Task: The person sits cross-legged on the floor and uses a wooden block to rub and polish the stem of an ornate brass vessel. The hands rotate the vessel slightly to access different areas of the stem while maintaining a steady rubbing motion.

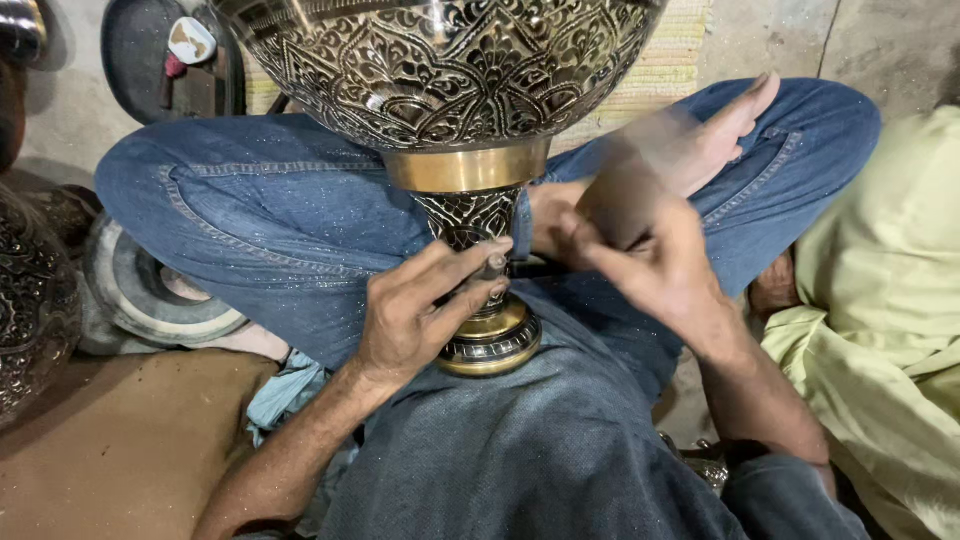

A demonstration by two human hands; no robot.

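Observation:
A large engraved brass vessel (440,70) with black-filled floral patterns lies across my lap, its round bowl at the top and its ringed foot (492,345) toward me. My left hand (415,315) is wrapped around the narrow stem (468,215), thumb and fingers closed on it. To the right of the stem, my right hand (650,260) is blurred and closed in a fist. A thin dark tool (545,268) pokes out of it toward the stem. My legs in blue jeans (270,215) are crossed under the vessel, with a bare foot (715,125) behind the right hand.
Another person in pale green clothing (880,300) sits close at the right edge. A second engraved metal vessel (30,300) stands at the left edge beside a round grey disc (150,290). A brown mat (110,450) lies at bottom left, and a dark pan (150,50) sits at the top left.

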